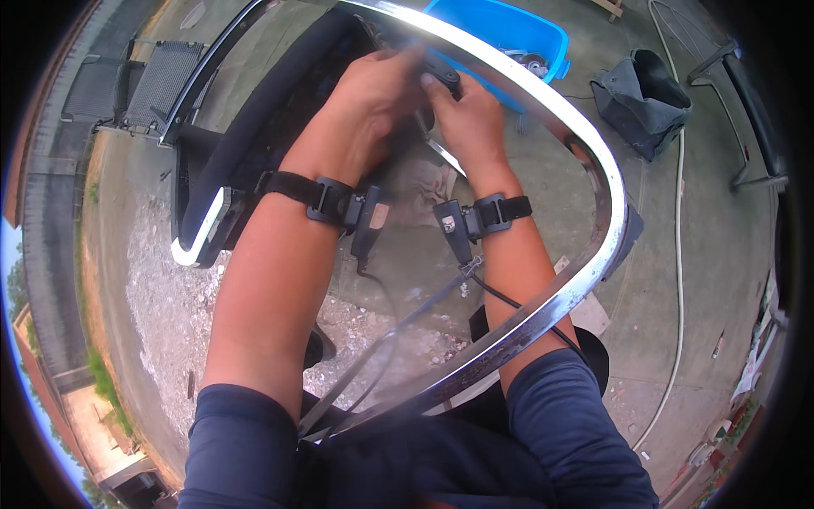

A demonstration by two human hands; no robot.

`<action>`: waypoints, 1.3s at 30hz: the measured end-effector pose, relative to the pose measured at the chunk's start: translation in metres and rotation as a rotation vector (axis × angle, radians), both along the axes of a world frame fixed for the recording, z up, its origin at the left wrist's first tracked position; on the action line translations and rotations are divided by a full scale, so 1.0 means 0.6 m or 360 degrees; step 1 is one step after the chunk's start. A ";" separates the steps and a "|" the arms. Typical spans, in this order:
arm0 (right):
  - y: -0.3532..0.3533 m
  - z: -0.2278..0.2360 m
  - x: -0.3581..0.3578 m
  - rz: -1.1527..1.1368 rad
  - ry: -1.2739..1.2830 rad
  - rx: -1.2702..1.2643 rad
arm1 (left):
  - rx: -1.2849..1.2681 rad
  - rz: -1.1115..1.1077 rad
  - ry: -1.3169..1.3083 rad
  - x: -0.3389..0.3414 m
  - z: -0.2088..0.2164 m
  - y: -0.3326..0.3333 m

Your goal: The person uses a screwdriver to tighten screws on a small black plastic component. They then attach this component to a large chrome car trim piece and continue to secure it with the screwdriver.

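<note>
A bright chrome tube (607, 174) curves around both my forearms, part of a chair-like frame with a dark padded piece (254, 119) on its left. My right hand (471, 123) is closed on a black rounded object (441, 76), its thumb lying along the near side. I cannot make out what kind of thing it is. My left hand (373, 89) is right beside it, between the padded piece and the black object. Motion smears its fingers, and what they touch is hidden. A thin shiny metal bar (443, 156) shows below the hands.
A blue plastic tub (543, 34) holding metal parts stands beyond the frame. To its right sits an open dark bag (644, 102), near a pale hose (680, 212) along the floor. A black chair (759, 119) is at the far right. Whitish debris (170, 280) covers the ground nearby.
</note>
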State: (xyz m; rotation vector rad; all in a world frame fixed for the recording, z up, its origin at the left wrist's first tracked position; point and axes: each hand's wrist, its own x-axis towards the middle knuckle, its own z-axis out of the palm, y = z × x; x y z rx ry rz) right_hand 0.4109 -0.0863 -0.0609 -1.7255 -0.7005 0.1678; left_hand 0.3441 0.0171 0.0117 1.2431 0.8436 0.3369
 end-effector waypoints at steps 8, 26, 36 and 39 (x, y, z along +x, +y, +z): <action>-0.060 -0.001 -0.001 0.0485 0.0821 0.0006 | -0.0009 0.0010 0.0143 0.007 0.009 -0.002; -0.350 0.042 0.065 0.1203 0.0827 -0.0986 | 0.0104 -0.0260 0.0166 0.020 -0.008 0.022; -0.432 0.119 0.096 0.0543 0.1030 -0.0373 | 0.0023 -0.0277 0.0093 0.017 -0.006 0.020; -0.420 0.124 0.089 0.0453 0.0527 -0.0296 | -0.0017 -0.0217 -0.0007 0.019 -0.007 0.016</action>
